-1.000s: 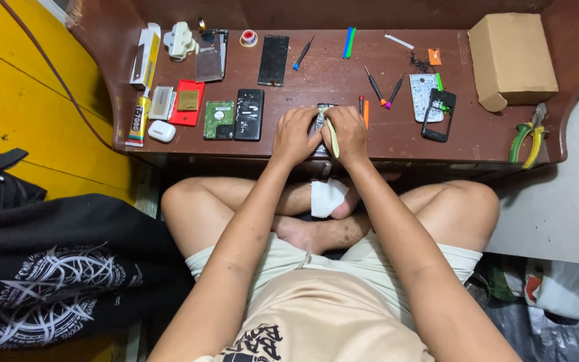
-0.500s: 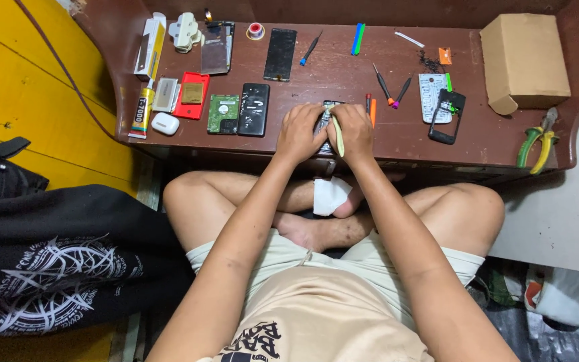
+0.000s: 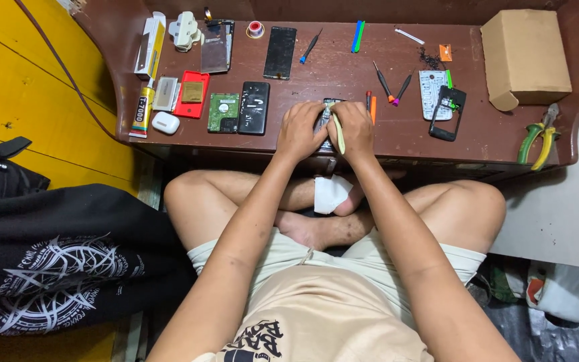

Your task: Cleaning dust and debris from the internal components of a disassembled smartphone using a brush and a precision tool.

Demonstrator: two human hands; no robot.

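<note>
Hands meet at the front edge of the bench [image 3: 397, 144]: the left hand [image 3: 299, 131] and right hand [image 3: 353, 127] both curl round a small dark phone [image 3: 326, 119], mostly hidden between them. The right grip also pinches a thin pale pry tool [image 3: 338, 134] against it; the left is closed on the phone's side. What shows looks grey, flat and part-opened. I'd judge it light, stiff and fragile, best held by its edges, not its face. A green circuit board [image 3: 223, 112] and another black phone [image 3: 254, 107] lie just left; pliers [image 3: 537, 137] sit well apart.
</note>
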